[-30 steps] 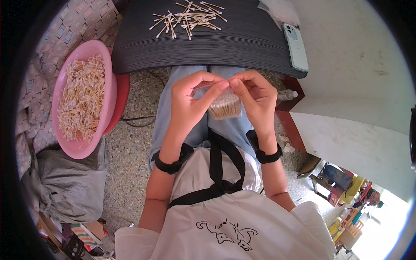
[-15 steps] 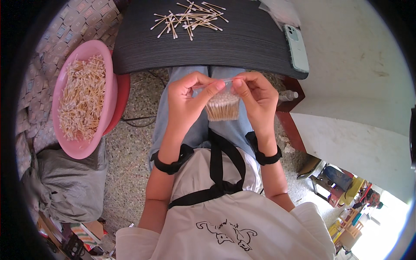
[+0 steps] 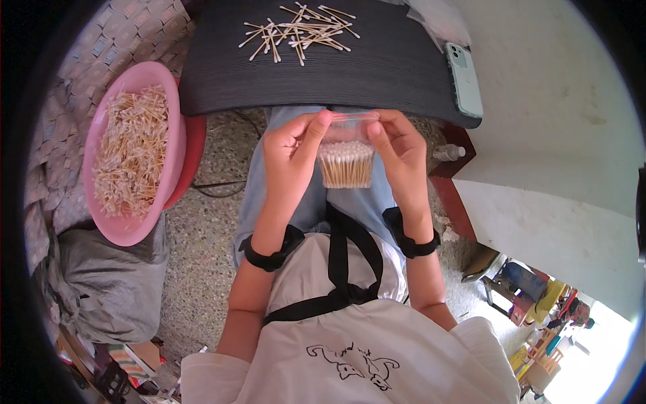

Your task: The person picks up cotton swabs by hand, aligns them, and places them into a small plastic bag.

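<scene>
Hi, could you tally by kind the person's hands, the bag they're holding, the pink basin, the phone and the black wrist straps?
Hands: 2, left hand and right hand
Held clear bag: 1
Pink basin: 1
Phone: 1
Black wrist straps: 2, left strap and right strap
Total: 7

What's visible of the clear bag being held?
The bag is see-through and looks like thin plastic. Cotton swabs fill its lower part, packed side by side, white ends toward its top. It is held over the jeans, top edge stretched between the left hand and right hand at its corners. Whether it is sealed, I can't tell.
</scene>
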Available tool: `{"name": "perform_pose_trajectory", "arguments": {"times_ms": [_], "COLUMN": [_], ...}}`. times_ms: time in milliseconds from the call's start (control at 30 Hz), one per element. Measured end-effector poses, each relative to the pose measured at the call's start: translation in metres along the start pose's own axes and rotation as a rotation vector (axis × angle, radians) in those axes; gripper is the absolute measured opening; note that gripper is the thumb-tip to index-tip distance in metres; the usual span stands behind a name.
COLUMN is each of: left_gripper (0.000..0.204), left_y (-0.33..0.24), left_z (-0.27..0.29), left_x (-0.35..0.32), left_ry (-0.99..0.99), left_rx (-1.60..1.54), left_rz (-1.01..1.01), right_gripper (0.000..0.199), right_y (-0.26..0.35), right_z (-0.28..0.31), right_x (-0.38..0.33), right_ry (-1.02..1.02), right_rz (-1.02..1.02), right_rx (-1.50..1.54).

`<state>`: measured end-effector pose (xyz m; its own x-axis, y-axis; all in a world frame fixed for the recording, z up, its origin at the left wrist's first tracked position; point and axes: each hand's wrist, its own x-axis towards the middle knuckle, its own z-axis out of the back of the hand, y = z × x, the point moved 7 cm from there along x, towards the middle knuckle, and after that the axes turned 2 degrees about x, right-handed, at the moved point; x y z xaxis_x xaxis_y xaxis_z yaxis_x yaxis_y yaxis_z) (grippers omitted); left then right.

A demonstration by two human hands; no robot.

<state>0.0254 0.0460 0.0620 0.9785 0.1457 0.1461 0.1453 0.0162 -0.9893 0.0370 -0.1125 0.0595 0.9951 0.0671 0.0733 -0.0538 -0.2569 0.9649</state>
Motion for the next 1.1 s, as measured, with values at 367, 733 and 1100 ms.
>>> {"name": "perform_pose_trajectory", "arguments": {"times_ms": [367, 733, 1100], "left_gripper": [0.026, 0.023, 0.019], "left_y": [0.020, 0.013, 0.007], "left_z": [-0.004, -0.003, -0.002], "left_x": [0.006, 0.007, 0.008], "left_ry": [0.042, 0.135, 0.072], "left_rx": [-0.232, -0.054, 0.196], "left_rz": [0.064, -0.151, -0.259], "right_gripper": [0.027, 0.034, 0.032], "right_y": [-0.020, 0.003, -0.016], "right_z": [-0.001, 0.004, 0.002], "right_x": [-0.008, 0.003, 0.006], "right_ry": [0.239, 0.157, 0.155], "right_rz": [-0.232, 0.045, -0.087], "right_rx": [-0.062, -0.277, -0.216]}}
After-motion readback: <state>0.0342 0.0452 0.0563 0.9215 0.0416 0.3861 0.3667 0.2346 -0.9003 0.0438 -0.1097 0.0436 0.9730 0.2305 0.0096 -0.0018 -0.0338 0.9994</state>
